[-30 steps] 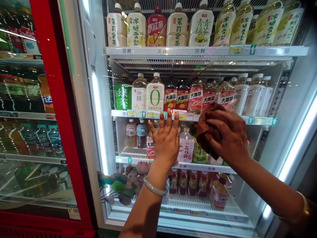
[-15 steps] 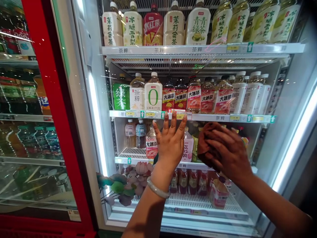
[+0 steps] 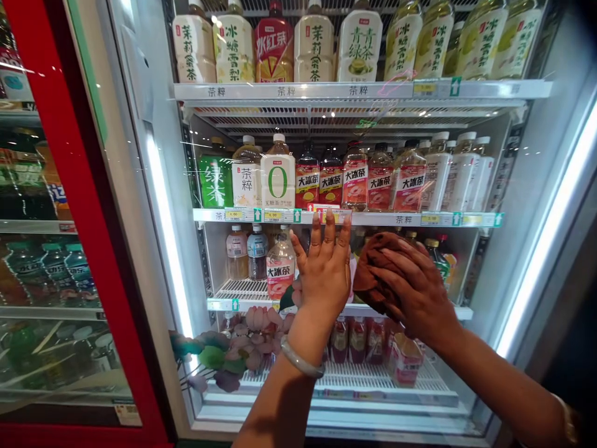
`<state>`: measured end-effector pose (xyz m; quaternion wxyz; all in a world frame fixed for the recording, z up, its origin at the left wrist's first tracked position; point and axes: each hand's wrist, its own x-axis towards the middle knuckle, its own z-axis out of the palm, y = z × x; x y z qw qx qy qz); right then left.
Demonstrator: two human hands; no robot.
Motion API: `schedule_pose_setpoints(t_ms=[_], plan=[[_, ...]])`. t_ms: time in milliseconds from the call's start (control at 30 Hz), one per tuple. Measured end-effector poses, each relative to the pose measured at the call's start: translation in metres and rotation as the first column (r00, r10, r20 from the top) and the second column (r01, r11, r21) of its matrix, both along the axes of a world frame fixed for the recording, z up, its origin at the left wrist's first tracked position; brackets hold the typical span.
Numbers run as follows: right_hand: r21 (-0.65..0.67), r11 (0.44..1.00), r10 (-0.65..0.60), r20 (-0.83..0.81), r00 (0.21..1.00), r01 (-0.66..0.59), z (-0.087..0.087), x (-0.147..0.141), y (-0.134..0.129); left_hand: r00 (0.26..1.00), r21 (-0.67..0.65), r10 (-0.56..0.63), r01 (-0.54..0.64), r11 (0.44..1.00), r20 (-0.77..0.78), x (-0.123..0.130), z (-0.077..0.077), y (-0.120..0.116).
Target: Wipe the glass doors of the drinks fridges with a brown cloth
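Observation:
In front of a lit drinks fridge, my left hand (image 3: 326,270) is raised with its fingers spread, and it appears to lie flat on the glass door. A pale bangle (image 3: 301,359) circles that wrist. My right hand (image 3: 415,292), just to the right, presses a bunched brown cloth (image 3: 380,267) against the glass. The cloth sits under its palm and fingers. Behind the hands, through the glass, stand shelves of bottled drinks, among them a pink-labelled bottle (image 3: 281,267) left of my left hand. The hands hide some bottles on the third shelf.
Pink flower and green leaf decoration (image 3: 228,354) shows at the lower left of the door. To the left runs the red frame (image 3: 79,218) of another drinks fridge. Bright light strips (image 3: 170,242) line the inner sides. A pink carton (image 3: 407,361) stands on the bottom shelf.
My right hand has moved slightly left with the cloth, closer to my left hand. The camera view has shifted a little right, so the fridge appears farther left. My left hand remains spread.

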<state>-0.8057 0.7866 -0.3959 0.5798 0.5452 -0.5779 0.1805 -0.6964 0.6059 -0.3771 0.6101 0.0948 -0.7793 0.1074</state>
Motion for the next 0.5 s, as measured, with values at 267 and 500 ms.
schedule_pose_setpoints(t_ms=[267,500], plan=[[-0.345,0.932,-0.034,0.213,0.976,0.108,0.058,-0.005,-0.015,0.999,0.013,-0.035,0.035,0.999,-0.010,-0.003,-0.001,0.002],[-0.147,0.989,-0.020,0.067,0.998,0.030,0.017,0.012,-0.026,0.999,0.011,-0.028,0.027,1.000,0.019,-0.010,-0.003,0.012]])
